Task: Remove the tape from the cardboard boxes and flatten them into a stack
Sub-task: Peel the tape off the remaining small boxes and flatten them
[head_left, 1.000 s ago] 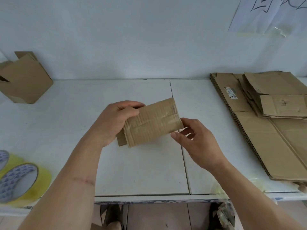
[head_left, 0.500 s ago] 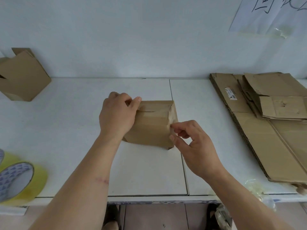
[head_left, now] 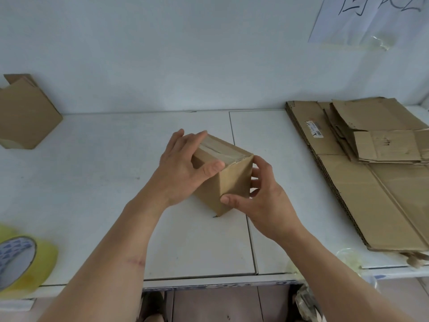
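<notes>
Two hands are on the small box (head_left: 228, 180) sitting mid-surface (head_left: 92, 182), left hand (head_left: 183, 168) gripping its left end, right hand (head_left: 260, 201) pinching the near right corner, so the taped seam (head_left: 220, 151) on top runs away leftwards from the right fingertips (head_left: 261, 162).

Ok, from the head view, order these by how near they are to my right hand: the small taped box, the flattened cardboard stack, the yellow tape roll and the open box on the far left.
Measured from the right hand:
1. Small taped box, held at centre.
2. Flattened cardboard stack, along the table's right side.
3. Yellow tape roll, front left corner.
4. Open box, back left by the wall.
</notes>
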Demonstrator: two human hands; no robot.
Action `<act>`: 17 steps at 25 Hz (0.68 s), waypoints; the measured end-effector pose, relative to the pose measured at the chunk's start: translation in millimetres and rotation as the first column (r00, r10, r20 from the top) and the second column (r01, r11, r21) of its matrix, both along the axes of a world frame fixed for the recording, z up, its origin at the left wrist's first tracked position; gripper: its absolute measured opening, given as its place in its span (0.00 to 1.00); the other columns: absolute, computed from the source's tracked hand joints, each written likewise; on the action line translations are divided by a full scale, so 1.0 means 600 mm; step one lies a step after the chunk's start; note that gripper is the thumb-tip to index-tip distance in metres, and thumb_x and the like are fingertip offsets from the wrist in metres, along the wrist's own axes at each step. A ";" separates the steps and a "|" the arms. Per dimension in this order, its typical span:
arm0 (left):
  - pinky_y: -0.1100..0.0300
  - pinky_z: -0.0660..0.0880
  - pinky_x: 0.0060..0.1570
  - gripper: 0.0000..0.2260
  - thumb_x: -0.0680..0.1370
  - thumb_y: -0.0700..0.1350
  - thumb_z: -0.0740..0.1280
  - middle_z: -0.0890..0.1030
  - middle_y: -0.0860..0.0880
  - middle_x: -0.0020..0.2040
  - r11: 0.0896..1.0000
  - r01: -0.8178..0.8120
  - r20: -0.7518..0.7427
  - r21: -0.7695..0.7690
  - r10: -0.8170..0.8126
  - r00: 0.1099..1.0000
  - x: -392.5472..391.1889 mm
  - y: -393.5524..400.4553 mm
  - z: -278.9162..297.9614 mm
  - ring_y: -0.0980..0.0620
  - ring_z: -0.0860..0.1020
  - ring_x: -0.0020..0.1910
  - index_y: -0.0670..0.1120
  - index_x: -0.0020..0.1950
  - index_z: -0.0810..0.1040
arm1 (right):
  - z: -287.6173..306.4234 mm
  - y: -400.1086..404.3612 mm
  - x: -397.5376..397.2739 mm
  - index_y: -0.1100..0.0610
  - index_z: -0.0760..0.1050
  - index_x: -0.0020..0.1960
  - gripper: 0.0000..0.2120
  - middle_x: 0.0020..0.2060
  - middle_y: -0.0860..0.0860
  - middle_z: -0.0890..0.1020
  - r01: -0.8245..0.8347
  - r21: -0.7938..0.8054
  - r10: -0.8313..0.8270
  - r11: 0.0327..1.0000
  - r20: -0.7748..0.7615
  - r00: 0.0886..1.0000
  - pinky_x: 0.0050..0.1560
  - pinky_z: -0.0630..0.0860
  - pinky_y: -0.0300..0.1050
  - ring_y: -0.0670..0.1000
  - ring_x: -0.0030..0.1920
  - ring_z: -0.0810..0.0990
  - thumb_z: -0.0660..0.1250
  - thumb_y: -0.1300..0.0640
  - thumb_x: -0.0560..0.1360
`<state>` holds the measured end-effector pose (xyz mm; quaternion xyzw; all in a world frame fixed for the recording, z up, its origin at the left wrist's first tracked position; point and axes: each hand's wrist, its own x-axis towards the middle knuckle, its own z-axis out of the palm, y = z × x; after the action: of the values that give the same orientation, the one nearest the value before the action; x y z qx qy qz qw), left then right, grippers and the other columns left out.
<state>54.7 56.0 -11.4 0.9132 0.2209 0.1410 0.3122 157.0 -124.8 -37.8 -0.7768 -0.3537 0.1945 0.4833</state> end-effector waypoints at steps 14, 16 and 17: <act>0.63 0.73 0.51 0.32 0.70 0.71 0.52 0.79 0.54 0.48 0.929 0.087 0.346 -0.360 0.047 0.937 0.017 -0.041 0.028 0.58 0.77 0.49 0.46 0.52 0.77 | 0.045 -0.005 -0.005 0.37 0.67 0.69 0.30 0.60 0.35 0.69 0.032 0.183 -0.087 0.983 0.297 0.951 0.39 0.72 0.29 0.43 0.38 0.77 0.67 0.32 0.70; 0.68 0.70 0.44 0.34 0.73 0.69 0.48 0.76 0.52 0.45 0.942 0.054 0.320 -0.332 0.058 0.946 0.021 -0.045 0.027 0.58 0.75 0.45 0.40 0.50 0.76 | 0.047 -0.005 -0.004 0.42 0.72 0.67 0.26 0.62 0.40 0.70 0.039 0.135 -0.099 0.990 0.470 0.877 0.42 0.73 0.32 0.42 0.43 0.77 0.66 0.34 0.71; 0.71 0.69 0.43 0.34 0.74 0.69 0.47 0.76 0.53 0.45 0.945 0.035 0.306 -0.327 0.071 0.949 0.024 -0.046 0.026 0.59 0.75 0.45 0.41 0.49 0.76 | 0.051 -0.005 -0.002 0.45 0.76 0.64 0.24 0.62 0.43 0.72 0.062 0.134 -0.127 0.989 0.561 0.818 0.44 0.75 0.37 0.43 0.46 0.77 0.65 0.37 0.71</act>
<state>69.1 28.3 4.1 0.8122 0.1971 0.2485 0.4895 155.9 -127.6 -7.2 -0.7883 -0.4527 -0.0892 0.4071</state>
